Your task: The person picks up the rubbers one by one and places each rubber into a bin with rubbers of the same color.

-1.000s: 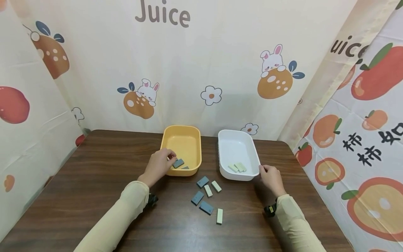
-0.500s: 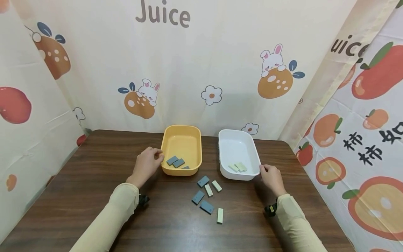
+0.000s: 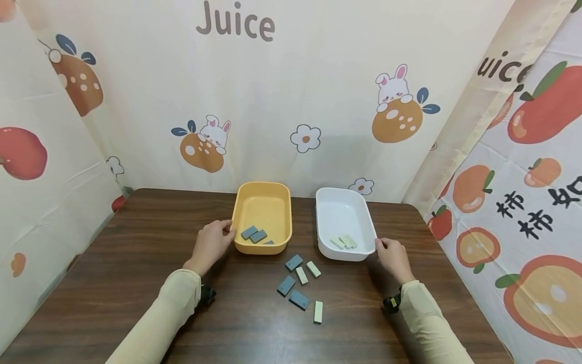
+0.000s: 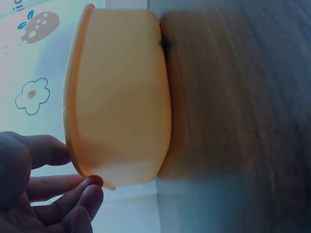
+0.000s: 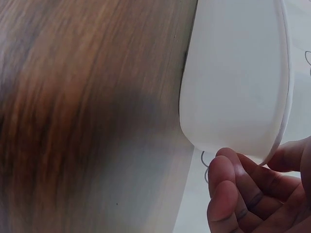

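Observation:
My left hand (image 3: 211, 243) pinches the left rim of a yellow plastic tray (image 3: 263, 210); in the left wrist view the thumb lies on one side of the rim and the fingertips on the other. Inside that tray lie flat blue-grey blocks (image 3: 258, 236), one partly hidden by the front wall. The rim of a white tray (image 3: 343, 215) is pinched at its right front corner by my right hand (image 3: 393, 259); the right wrist view shows its thumb and curled fingers there. Three pale green blocks (image 3: 348, 241) lie in the white tray.
On the dark wooden table (image 3: 254, 323), in front of the trays, lie three loose blue-grey blocks (image 3: 299, 300) and three pale green ones (image 3: 318, 312). A printed curtain (image 3: 273, 101) hangs behind the table, and more printed cloth at both sides.
My left hand has moved left out of the yellow tray, uncovering another blue-grey block there, and now grips the tray's left rim. My right hand stays at the white tray.

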`<state>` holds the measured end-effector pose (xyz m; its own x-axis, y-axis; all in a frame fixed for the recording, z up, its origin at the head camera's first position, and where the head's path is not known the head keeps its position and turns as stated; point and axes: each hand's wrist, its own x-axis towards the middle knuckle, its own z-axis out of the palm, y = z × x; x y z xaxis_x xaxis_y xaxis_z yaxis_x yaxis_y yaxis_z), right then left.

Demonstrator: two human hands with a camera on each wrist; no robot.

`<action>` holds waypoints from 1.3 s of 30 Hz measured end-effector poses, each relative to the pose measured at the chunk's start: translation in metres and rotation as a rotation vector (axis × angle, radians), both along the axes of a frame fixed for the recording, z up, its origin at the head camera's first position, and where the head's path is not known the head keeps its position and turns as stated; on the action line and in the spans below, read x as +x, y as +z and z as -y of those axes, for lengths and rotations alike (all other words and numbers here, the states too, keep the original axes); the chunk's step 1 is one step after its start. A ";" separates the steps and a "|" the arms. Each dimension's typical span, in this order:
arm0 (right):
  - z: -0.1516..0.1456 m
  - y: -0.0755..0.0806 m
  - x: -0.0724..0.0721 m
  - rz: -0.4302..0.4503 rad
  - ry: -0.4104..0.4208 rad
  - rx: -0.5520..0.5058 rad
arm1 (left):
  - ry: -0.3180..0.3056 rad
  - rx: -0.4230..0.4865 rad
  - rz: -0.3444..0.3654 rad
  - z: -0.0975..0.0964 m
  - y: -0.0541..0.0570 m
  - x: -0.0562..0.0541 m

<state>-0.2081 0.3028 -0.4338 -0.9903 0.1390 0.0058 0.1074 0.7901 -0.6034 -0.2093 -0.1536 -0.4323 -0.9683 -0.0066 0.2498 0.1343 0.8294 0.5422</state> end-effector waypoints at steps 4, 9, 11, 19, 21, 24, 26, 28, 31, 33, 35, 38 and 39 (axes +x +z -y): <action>-0.002 0.000 -0.001 -0.005 0.000 0.000 | 0.005 0.011 0.001 -0.001 -0.001 0.002; -0.003 0.003 0.000 -0.010 -0.011 -0.028 | 0.016 0.026 0.010 -0.001 -0.003 0.003; -0.003 0.005 0.001 -0.015 -0.019 -0.047 | 0.016 0.032 0.005 -0.001 -0.004 0.003; 0.001 0.013 0.002 -0.118 -0.038 -0.013 | 0.028 0.060 0.007 0.000 -0.007 0.002; 0.003 0.015 0.003 -0.141 -0.036 -0.010 | 0.029 0.062 0.003 0.000 -0.007 0.002; 0.008 0.019 0.004 -0.166 -0.026 -0.011 | 0.026 0.064 -0.003 0.001 -0.008 0.002; 0.012 0.023 0.006 -0.186 -0.012 -0.011 | 0.021 0.064 -0.008 0.000 -0.008 0.002; 0.015 0.026 0.007 -0.199 0.005 -0.006 | 0.016 0.064 -0.010 0.000 -0.008 0.002; 0.022 0.031 0.010 -0.215 0.044 -0.001 | 0.014 0.062 -0.006 0.000 -0.008 0.001; 0.026 0.034 0.011 -0.218 0.074 0.005 | 0.015 0.061 0.002 0.000 -0.009 0.000; 0.031 0.036 0.012 -0.219 0.111 0.007 | 0.017 0.060 0.010 0.001 -0.009 -0.001; 0.038 0.037 0.014 -0.219 0.171 0.013 | 0.019 0.059 0.019 0.002 -0.009 -0.002; 0.040 0.037 0.015 -0.218 0.192 0.014 | 0.020 0.058 0.022 0.002 -0.009 -0.001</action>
